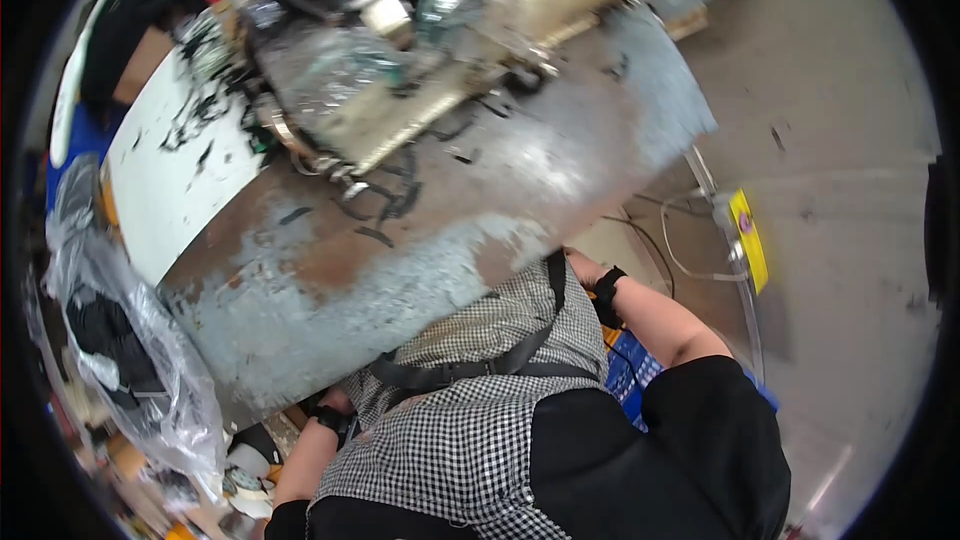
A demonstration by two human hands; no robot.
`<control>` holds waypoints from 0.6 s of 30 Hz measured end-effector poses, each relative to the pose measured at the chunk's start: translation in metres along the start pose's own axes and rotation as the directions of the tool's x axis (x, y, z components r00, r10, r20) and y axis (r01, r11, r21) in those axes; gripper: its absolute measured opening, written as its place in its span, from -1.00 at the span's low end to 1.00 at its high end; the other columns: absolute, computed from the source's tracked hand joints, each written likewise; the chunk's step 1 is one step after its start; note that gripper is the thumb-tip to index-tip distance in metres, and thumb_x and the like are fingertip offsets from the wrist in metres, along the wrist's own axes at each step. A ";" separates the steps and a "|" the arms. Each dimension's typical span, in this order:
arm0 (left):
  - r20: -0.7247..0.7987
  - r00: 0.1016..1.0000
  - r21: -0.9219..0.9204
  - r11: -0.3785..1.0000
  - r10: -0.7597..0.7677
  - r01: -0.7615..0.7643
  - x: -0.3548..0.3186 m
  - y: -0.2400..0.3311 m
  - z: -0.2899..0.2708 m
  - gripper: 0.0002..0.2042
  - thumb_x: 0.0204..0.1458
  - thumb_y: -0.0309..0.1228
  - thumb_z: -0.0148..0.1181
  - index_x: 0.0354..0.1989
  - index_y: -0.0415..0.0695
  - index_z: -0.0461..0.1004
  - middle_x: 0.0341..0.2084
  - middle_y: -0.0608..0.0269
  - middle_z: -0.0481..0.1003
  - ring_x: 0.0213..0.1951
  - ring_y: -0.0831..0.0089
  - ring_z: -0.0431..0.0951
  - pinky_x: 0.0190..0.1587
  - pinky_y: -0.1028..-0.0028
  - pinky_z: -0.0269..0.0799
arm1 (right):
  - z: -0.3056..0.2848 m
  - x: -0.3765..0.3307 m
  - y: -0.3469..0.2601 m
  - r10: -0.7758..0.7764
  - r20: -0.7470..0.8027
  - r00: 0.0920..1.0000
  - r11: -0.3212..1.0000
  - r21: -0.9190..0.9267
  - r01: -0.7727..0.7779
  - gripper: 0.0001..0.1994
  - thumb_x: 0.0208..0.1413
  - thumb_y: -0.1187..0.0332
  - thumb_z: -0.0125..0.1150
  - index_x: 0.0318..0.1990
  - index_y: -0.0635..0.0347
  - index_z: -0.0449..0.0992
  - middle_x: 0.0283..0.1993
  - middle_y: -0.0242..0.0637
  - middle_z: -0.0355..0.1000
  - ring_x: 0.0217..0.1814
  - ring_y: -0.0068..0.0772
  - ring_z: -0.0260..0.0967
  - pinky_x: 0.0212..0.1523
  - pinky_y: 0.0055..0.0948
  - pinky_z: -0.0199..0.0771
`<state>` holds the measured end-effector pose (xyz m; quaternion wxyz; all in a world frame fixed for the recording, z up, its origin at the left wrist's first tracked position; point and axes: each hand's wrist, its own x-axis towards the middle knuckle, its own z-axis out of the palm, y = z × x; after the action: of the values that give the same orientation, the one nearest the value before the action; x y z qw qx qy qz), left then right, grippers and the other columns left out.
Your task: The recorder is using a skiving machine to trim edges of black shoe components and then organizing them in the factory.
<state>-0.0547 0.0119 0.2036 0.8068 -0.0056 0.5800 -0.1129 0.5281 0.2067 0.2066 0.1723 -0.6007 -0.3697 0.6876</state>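
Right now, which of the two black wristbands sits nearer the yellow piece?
The right wristband, at the worn table edge on the side of the yellow piece. The left wristband lies across the checked apron, near the clear plastic bag.

workshop | worn metal worktable (pixel 400 270) | industrial sewing machine (pixel 400 60) | concrete floor (pixel 840 140)

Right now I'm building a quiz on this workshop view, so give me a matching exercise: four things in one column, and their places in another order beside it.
Things:
1. worn blue-grey metal table
2. crumpled clear plastic bag
3. yellow tag on a clear upright panel
4. grimy cream sewing machine

Places:
A. right of the table, over the floor
B. on top of the table, far end
C. centre of the view, above the checked apron
D. lower left, beside the table

Pairs: 1-C, 2-D, 3-A, 4-B
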 end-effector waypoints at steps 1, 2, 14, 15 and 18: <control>-0.001 1.000 0.035 0.999 -0.006 0.006 -0.003 0.009 0.003 -0.59 0.21 -0.04 -0.14 -0.07 -0.12 0.44 -0.22 0.09 0.48 -0.22 0.26 0.45 -0.14 0.32 0.37 | -0.002 -0.010 0.007 0.099 -0.145 0.984 0.993 0.085 -0.088 -0.52 0.03 0.19 0.26 0.03 0.35 0.45 -0.07 -0.03 0.48 -0.12 -0.33 0.42 -0.01 -0.44 0.39; -0.005 1.000 0.064 0.998 -0.010 0.011 -0.007 0.014 0.008 -0.59 0.21 -0.05 -0.14 -0.07 -0.12 0.43 -0.21 0.09 0.48 -0.22 0.26 0.45 -0.13 0.32 0.37 | -0.006 -0.028 0.006 0.104 -0.170 0.980 0.990 0.108 -0.086 -0.52 0.03 0.19 0.26 0.03 0.35 0.45 -0.07 -0.03 0.48 -0.12 -0.33 0.42 -0.01 -0.44 0.39; -0.195 0.973 0.397 0.897 -0.127 0.197 -0.072 0.106 0.097 -0.61 0.22 -0.09 -0.10 0.00 -0.14 0.40 -0.11 0.13 0.47 -0.13 0.26 0.46 -0.03 0.31 0.36 | -0.066 -0.243 0.033 0.159 -0.648 0.745 0.985 0.150 -0.079 -0.56 0.09 0.22 0.22 0.06 0.32 0.42 -0.25 -0.21 0.52 -0.22 -0.45 0.45 -0.13 -0.47 0.44; -0.225 0.965 0.411 0.885 -0.133 0.218 -0.081 0.110 0.104 -0.61 0.22 -0.10 -0.09 0.01 -0.14 0.40 -0.10 0.13 0.47 -0.12 0.26 0.47 -0.03 0.31 0.36 | -0.064 -0.251 0.026 0.107 -0.644 0.757 0.985 0.173 0.008 -0.59 0.09 0.26 0.23 0.04 0.32 0.43 -0.27 -0.25 0.50 -0.24 -0.50 0.43 -0.14 -0.50 0.43; -0.298 0.945 0.443 0.856 -0.138 0.265 -0.103 0.124 0.128 -0.61 0.22 -0.11 -0.08 0.02 -0.15 0.39 -0.08 0.14 0.47 -0.10 0.26 0.47 0.00 0.31 0.36 | -0.066 -0.275 0.006 0.010 -0.669 0.743 0.959 0.217 0.182 -0.63 0.08 0.33 0.26 0.01 0.33 0.43 -0.30 -0.32 0.47 -0.26 -0.58 0.40 -0.17 -0.54 0.43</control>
<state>0.0561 0.1369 0.3244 0.6850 0.1468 0.6292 -0.3365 0.6523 0.0352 0.3939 0.4040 -0.7587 -0.2152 0.4636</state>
